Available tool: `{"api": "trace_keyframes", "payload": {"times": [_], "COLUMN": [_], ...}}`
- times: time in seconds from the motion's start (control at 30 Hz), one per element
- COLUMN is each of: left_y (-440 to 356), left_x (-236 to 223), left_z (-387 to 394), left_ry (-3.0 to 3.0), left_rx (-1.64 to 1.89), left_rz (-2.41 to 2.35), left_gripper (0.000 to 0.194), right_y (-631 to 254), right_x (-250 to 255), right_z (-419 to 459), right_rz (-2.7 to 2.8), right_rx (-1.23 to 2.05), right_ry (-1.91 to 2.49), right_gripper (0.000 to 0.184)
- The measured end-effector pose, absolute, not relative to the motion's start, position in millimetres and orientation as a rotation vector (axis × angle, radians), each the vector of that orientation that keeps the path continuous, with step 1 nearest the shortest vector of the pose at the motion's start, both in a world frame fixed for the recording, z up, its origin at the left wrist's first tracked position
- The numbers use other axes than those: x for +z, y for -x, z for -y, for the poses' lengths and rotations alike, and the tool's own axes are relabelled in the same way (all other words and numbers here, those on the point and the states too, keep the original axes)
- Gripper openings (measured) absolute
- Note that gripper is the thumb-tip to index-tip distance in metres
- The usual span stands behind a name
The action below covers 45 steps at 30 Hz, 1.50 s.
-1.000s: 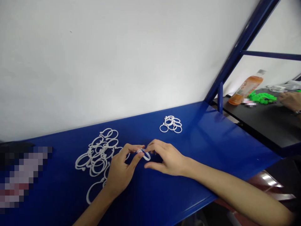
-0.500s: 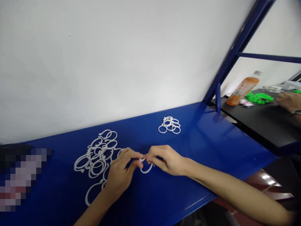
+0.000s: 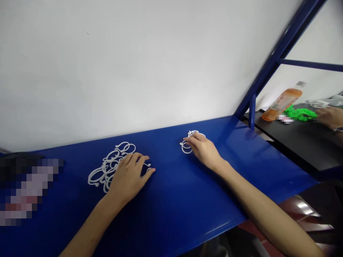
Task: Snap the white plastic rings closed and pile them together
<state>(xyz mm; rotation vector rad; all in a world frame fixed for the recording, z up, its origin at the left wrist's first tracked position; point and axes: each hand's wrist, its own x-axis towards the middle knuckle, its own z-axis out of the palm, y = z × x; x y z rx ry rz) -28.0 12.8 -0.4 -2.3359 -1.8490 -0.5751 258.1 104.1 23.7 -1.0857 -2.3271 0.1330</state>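
My left hand (image 3: 130,175) lies over the larger pile of thin white plastic rings (image 3: 98,175), its fingers spread and thumb apart. Parts of several rings show around its fingertips, and the palm hides the rest. My right hand (image 3: 203,148) is at the smaller pile of white rings (image 3: 187,150) farther right. Its fingers are stretched out and loosely apart above the rings, covering much of that pile. The rings have small knobs at their ends.
The blue tabletop (image 3: 171,203) meets a white wall (image 3: 160,64). A blue metal frame (image 3: 264,67) rises at right. Beyond it, a dark table (image 3: 297,142) holds an orange drink bottle (image 3: 284,103), green items (image 3: 302,113) and another person's hand (image 3: 331,117). A dark object (image 3: 20,164) lies far left.
My hands were together at a white ring in the middle. They have parted: the left moved back onto the larger pile and opened, the right moved up to the smaller pile.
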Motion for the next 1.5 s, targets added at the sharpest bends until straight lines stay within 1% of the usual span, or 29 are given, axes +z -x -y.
{"api": "trace_keyframes", "payload": {"times": [0.1, 0.27, 0.4, 0.57, 0.67, 0.8, 0.87, 1.0, 1.03, 1.07, 1.1, 1.2, 1.23, 1.4, 1.5], "left_y": [29, 23, 17, 11, 10, 9, 7, 3, 2, 1, 0, -1, -1, -1, -1], "left_x": [-1, -2, 4, 18, 19, 14, 13, 15, 15, 16, 16, 17, 17, 17, 14], "left_z": [-11, -9, -6, -1, -1, -3, -3, 1, 2, 3, 3, 3, 3, 4, 6], "left_ry": [2.338, 2.399, 2.419, 2.436, 2.403, 2.374, 2.384, 2.411, 2.411, 2.409, 2.407, 2.415, 2.419, 2.434, 2.467], "left_rx": [-0.496, -0.544, -0.777, -1.14, -1.289, -1.406, -1.46, -1.508, -1.502, -1.489, -1.475, -1.423, -1.406, -1.38, -1.446], "left_rz": [1.853, 1.798, 1.858, 2.068, 2.221, 2.349, 2.347, 2.325, 2.328, 2.328, 2.321, 2.262, 2.243, 2.241, 2.229], "left_gripper": [0.03, 0.025, 0.022, 0.027, 0.028, 0.031, 0.033, 0.032, 0.032, 0.032, 0.032, 0.033, 0.033, 0.035, 0.031], "right_y": [-275, -281, -280, -275, -266, -246, -237, -227, -226, -225, -225, -224, -224, -225, -225], "right_x": [24, 16, 12, 18, 23, 27, 29, 31, 32, 32, 31, 29, 28, 24, 23], "right_z": [-123, -132, -133, -127, -115, -88, -74, -55, -53, -52, -52, -52, -52, -50, -49], "right_rz": [2.292, 2.351, 2.36, 2.308, 2.276, 2.345, 2.383, 2.436, 2.447, 2.454, 2.46, 2.455, 2.44, 2.279, 2.219], "right_rx": [-0.015, -0.058, -0.067, -0.08, -0.015, 0.269, 0.421, 0.575, 0.587, 0.594, 0.602, 0.631, 0.64, 0.636, 0.644], "right_ry": [1.324, 1.333, 1.319, 1.245, 1.125, 0.832, 0.709, 0.599, 0.591, 0.588, 0.588, 0.583, 0.575, 0.57, 0.539], "right_gripper": [0.016, 0.018, 0.02, 0.019, 0.021, 0.021, 0.027, 0.056, 0.06, 0.059, 0.054, 0.03, 0.027, 0.03, 0.024]}}
